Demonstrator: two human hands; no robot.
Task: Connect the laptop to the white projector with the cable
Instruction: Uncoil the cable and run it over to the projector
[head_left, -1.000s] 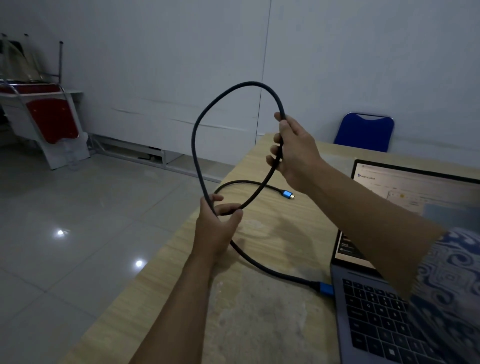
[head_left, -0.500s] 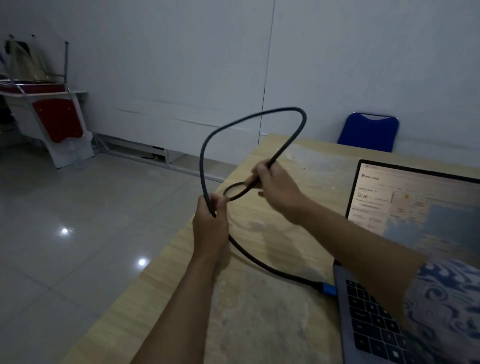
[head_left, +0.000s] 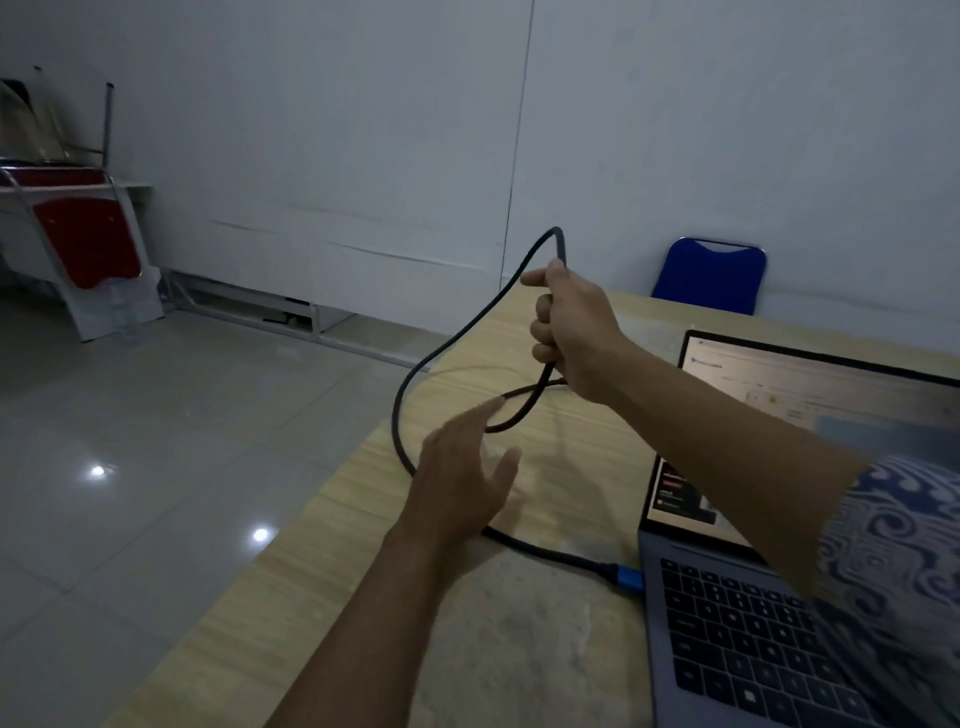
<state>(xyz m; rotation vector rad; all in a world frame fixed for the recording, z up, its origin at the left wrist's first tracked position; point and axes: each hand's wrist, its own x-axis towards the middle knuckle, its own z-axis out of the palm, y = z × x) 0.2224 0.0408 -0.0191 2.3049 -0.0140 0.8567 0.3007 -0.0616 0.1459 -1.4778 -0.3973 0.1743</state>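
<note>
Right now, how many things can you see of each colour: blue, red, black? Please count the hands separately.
Blue: 2, the blue chair and the blue plug at the laptop
Red: 1, the red chair at the left wall
Black: 1, the cable
Hands: 2, left hand open, right hand gripping the cable
Total: 6

- laptop cut off at right and bottom edges
- cable partly hidden behind left hand
- cable's free end possibly inside right hand
</note>
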